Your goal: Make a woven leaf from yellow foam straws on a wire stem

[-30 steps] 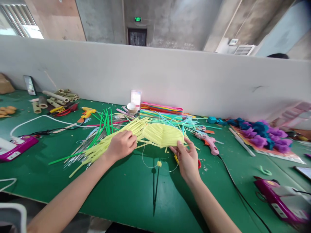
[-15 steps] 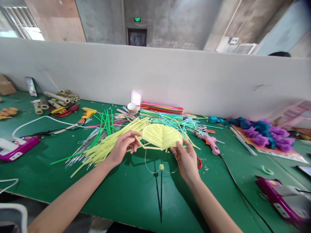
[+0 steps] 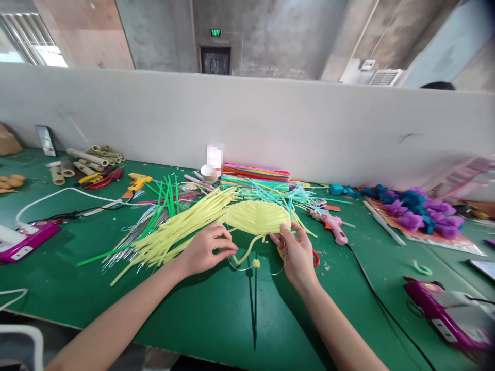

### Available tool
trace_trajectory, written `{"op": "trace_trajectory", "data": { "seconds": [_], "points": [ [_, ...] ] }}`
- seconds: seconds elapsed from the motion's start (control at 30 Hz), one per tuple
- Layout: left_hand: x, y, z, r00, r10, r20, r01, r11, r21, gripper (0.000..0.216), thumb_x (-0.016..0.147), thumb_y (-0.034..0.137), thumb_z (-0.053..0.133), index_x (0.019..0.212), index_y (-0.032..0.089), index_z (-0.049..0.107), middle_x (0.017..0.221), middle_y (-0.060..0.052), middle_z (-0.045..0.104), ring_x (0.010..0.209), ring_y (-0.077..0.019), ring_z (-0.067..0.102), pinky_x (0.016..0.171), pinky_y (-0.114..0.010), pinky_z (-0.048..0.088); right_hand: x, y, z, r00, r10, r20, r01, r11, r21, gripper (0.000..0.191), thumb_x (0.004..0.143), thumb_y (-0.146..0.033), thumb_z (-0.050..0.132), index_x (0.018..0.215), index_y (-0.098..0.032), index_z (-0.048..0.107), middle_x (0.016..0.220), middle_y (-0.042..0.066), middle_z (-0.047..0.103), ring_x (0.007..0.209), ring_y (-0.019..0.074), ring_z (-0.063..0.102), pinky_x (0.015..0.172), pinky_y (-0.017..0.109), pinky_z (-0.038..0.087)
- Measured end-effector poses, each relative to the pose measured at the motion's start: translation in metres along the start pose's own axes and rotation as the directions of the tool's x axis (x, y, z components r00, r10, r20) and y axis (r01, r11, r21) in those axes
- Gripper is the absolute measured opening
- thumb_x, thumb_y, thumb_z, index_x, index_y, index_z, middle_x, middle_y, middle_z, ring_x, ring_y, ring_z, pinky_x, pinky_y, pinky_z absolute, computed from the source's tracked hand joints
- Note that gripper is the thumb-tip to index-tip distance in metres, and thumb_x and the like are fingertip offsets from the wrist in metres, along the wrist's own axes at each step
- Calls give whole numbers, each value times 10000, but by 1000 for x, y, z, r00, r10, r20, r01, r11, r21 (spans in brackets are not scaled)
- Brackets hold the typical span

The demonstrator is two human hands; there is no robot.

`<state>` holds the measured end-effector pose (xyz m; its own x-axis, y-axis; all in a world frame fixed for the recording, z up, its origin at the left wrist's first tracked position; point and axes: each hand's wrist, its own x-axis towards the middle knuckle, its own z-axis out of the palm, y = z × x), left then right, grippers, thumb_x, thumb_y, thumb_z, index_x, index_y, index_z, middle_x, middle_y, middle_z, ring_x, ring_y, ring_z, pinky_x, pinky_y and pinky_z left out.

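My right hand (image 3: 294, 250) grips the lower right edge of a yellow leaf shape (image 3: 257, 217) made of pipe cleaners laid side by side, with a crease down its middle. A loose yellow pipe cleaner (image 3: 248, 250) bends down from the leaf's lower edge. Its free end is at the fingertips of my left hand (image 3: 212, 247), thumb and forefinger pinched on it. Below the leaf, a thin clear wire loop carries a small yellow knob (image 3: 256, 263). Left of the leaf lies a heap of yellow pipe cleaners (image 3: 170, 232).
A pink glue gun (image 3: 335, 228) and red scissor handle (image 3: 316, 258) lie to the right, a yellow glue gun (image 3: 139, 181) to the left. Power strips (image 3: 29, 242) sit at both sides. Bamboo pieces (image 3: 88, 159) and purple flowers (image 3: 413, 208) lie farther out.
My left hand has moved down and slightly right from the leaf's left side, pulling the loose pipe cleaner's end downward. My right hand keeps its hold on the leaf.
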<state>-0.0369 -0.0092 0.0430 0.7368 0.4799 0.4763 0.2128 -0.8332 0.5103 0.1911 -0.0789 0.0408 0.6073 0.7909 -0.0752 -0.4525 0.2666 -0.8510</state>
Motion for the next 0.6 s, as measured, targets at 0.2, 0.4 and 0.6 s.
{"op": "trace_trajectory", "data": {
  "seconds": [0.2, 0.4, 0.6],
  "points": [
    [-1, -2, 2, 987, -118, -105, 111, 992, -63, 543, 846, 186, 632, 1359, 283, 482, 1308, -99, 472, 1242, -244, 472, 997, -387, 469, -3, -2, 2, 1000, 10, 14, -10, 1000, 1, 569, 574, -331, 908, 1010, -198, 567, 750, -32, 744, 624, 103, 698, 683, 209, 629],
    [-5, 11, 11, 978, 43, -204, -17, 991, 130, 338, 883, 184, 586, 1218, 212, 554, 1245, -124, 514, 1187, -255, 496, 1015, -434, 420, -3, -1, 2, 1000, 13, 22, -12, 1000, -8, 550, 578, -345, 904, 992, -206, 569, 751, -35, 744, 618, 111, 700, 679, 235, 633],
    [-5, 17, 17, 934, 354, -55, -310, 875, 371, 224, 890, 349, 657, 755, 174, 627, 734, -28, 601, 780, -184, 524, 770, -351, 409, -2, 1, 1, 1000, 1, 29, 0, 1000, -18, 526, 603, -350, 894, 996, -209, 573, 753, -36, 736, 622, 115, 700, 688, 254, 635]
  ]
}}
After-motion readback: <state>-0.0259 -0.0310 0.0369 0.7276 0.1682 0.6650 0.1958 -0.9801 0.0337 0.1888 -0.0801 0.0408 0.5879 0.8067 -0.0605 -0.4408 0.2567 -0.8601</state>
